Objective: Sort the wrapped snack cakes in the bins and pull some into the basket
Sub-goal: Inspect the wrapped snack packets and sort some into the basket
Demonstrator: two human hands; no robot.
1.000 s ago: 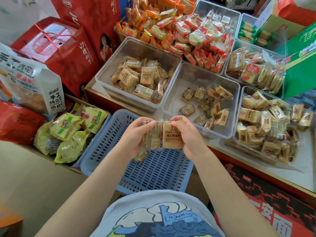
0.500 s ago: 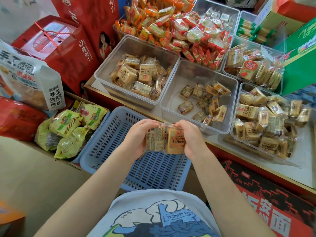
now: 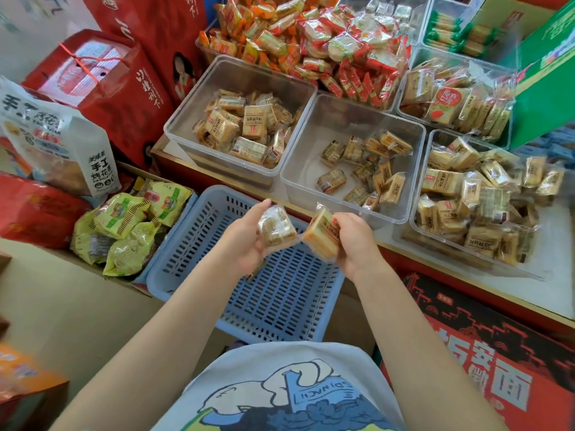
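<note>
Inspector A: Lower centre of the frame, both hands are over the blue slatted basket (image 3: 280,293). The left hand (image 3: 245,244) cradles a clear-wrapped snack cake (image 3: 277,228), fingers curled under it. Pale crumbly block, wrapper glossy.

Inspector B: Noted. The right hand (image 3: 354,244) pinches a second wrapped cake (image 3: 320,236), tan, with a printed label, tilted on edge. The two cakes sit just beside each other, nearly touching.

Inspector A: Past the basket, centre frame, a clear bin (image 3: 351,157) holds a thin scatter of small brown-wrapped cakes. To its left, another clear bin (image 3: 242,119) holds a fuller heap of labelled tan cakes.

Inspector B: Right of centre, a third bin (image 3: 479,206) is piled high. Upper centre, red and orange packets (image 3: 311,42) are heaped.
</note>
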